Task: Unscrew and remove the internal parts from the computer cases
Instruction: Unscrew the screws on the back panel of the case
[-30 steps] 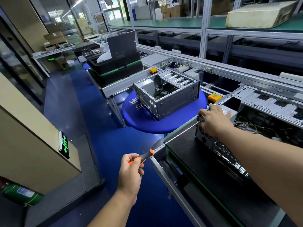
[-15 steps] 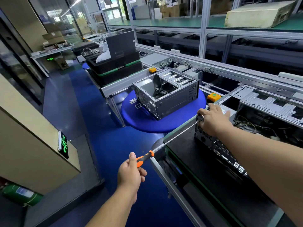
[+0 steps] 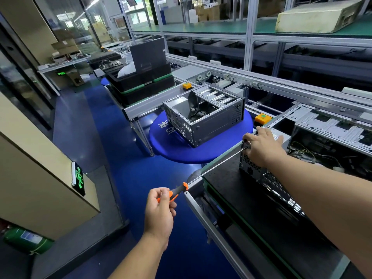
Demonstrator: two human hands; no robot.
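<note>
A long screwdriver (image 3: 213,166) with an orange-and-black handle runs from lower left to the upper rear corner of an open computer case (image 3: 261,176) lying on a black mat. My left hand (image 3: 161,206) grips the handle. My right hand (image 3: 261,144) rests on the case's top rear corner, fingers curled round the edge beside the screwdriver tip. Wires and metal brackets show inside the case on the right. A second, emptier grey case (image 3: 205,115) stands on a round blue stool.
The workbench's aluminium rail (image 3: 201,214) juts toward me at waist height. Stacked black trays (image 3: 141,85) sit on a bench behind the stool. Conveyor rails, orange buttons (image 3: 262,117) and shelving fill the right. A beige cabinet stands left; blue floor lies between.
My left hand has shifted its grip on the handle, the fingers rolling round it. The shaft and my right hand stay at the case corner.
</note>
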